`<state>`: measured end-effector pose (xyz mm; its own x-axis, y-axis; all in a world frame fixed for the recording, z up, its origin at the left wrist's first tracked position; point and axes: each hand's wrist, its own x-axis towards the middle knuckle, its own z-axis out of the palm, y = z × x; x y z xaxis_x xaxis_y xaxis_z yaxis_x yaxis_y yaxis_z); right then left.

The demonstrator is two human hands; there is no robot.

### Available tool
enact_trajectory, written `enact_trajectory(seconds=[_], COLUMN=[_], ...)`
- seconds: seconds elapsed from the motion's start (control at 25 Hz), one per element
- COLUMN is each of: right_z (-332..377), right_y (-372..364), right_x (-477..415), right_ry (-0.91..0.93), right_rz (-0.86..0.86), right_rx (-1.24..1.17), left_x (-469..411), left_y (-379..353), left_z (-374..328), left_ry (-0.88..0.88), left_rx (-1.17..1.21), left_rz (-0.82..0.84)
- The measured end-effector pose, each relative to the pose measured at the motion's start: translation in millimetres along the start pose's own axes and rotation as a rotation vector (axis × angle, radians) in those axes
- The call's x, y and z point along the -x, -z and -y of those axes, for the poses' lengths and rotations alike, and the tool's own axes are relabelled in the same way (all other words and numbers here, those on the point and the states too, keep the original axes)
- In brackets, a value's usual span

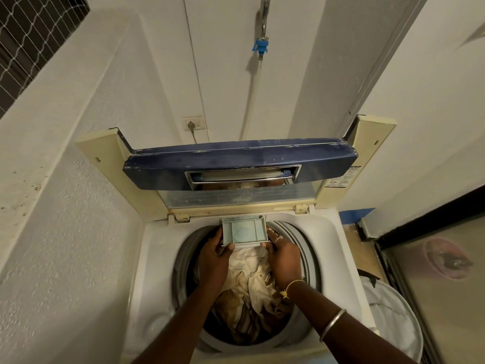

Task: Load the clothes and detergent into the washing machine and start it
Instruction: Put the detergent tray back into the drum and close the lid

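Observation:
The top-loading washing machine (147, 258) stands with its blue lid (236, 161) folded up. Its drum holds a heap of cream and brown striped clothes (252, 292). At the drum's far rim a pale blue detergent drawer (244, 229) sticks out over the opening, with pale powder in its middle compartment. My left hand (215, 256) grips the drawer's front left corner, thumb on top. My right hand (282, 256) grips its front right corner from below and beside.
A white laundry basket (393, 319) sits to the right of the machine. A glass door (433, 271) stands further right. A wall socket (194, 124) and a tap with a hose (259, 46) are on the wall behind. A white wall is close on the left.

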<state>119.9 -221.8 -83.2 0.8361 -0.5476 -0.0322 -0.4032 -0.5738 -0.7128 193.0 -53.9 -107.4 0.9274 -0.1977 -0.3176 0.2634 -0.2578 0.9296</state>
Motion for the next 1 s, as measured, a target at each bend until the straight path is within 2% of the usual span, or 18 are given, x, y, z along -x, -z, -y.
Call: enact_trajectory(seconds=[0.56,1.0], right_z=[8.0,9.1], right_y=[13.2,18.9], right_x=[-1.9,-3.4], right_ry=[0.082,0.147], right_rz=[-0.042,0.002], right_rx=[0.017,0.078], left_x=[-2.2,-5.7], left_y=[-0.2,1.5], left_z=[-4.0,-2.2], left_ry=[0.063,0.072], left_rx=[0.0,-0.019], left_rz=[0.008,0.016])
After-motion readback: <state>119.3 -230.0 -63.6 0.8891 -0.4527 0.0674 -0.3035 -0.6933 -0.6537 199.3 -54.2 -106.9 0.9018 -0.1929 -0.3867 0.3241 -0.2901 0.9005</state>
